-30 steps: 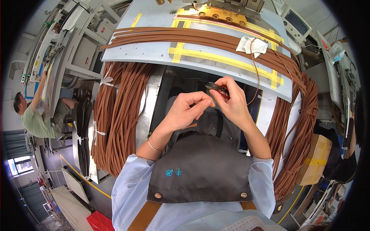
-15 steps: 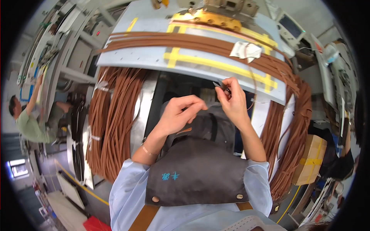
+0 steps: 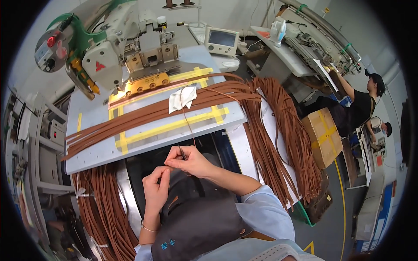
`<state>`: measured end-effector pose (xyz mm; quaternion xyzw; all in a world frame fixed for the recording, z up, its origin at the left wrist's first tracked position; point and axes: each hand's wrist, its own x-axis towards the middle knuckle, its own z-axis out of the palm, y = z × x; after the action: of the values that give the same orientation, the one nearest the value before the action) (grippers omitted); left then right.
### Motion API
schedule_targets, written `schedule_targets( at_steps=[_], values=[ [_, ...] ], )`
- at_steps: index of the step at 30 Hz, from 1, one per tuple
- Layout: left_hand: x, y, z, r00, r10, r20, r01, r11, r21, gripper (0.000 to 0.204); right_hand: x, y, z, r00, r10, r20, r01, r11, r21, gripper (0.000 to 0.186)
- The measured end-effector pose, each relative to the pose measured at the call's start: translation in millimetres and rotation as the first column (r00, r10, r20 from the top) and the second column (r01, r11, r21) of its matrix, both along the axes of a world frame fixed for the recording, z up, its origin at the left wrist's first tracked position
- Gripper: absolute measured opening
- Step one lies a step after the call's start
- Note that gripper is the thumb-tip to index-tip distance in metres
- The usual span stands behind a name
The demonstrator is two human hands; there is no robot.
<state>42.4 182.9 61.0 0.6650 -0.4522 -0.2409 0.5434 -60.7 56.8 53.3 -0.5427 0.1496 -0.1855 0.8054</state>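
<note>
In front of the dark apron my two hands meet, fingertips close together. My right hand is closed around a small dark pointed tool, whose kind I cannot make out; its tip sticks up between thumb and fingers. Curled into a pinch, my left hand almost touches the right fingertips; whatever it grips is too small to see. A thin brown cord runs down from a crumpled white cloth toward my right hand. The cloth lies on flat brown straps stretched across the table.
A sewing machine with a brass-coloured plate stands at the table's far side. Thick bundles of brown straps hang at left and right. A cardboard box sits at right. Two people work farther off.
My view has swung right and up, bringing the machine in. My hands, apart before, have come together, and the right still holds the dark pointed tool.
</note>
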Motion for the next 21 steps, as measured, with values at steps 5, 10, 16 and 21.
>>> schedule_targets(
  at_steps=[5, 10, 16, 21],
  values=[
    [2.4, -5.2, -3.0, 0.998, 0.002, -0.067, -0.001, 1.000, 0.022, 0.011, 2.9, -1.1, -2.6, 0.998, -0.062, -0.003, 0.062, 0.998, 0.000, 0.011],
    [6.6, -6.2, -3.3, 0.993, -0.005, -0.118, 0.003, 1.000, -0.013, 0.014, 7.7, -1.3, -0.9, 0.990, -0.112, 0.080, 0.109, 0.993, 0.042, 0.010],
    [11.0, -2.5, -6.1, 0.925, -0.142, -0.353, 0.135, 0.990, -0.046, 0.026, 7.1, -6.2, -8.4, 0.974, -0.185, 0.129, 0.181, 0.983, 0.040, 0.010],
    [7.7, -0.7, -13.3, 0.929, -0.179, -0.324, 0.153, 0.983, -0.103, 0.030, 13.1, -3.0, -11.2, 0.950, -0.220, 0.220, 0.243, 0.966, -0.085, 0.009]
  ],
)
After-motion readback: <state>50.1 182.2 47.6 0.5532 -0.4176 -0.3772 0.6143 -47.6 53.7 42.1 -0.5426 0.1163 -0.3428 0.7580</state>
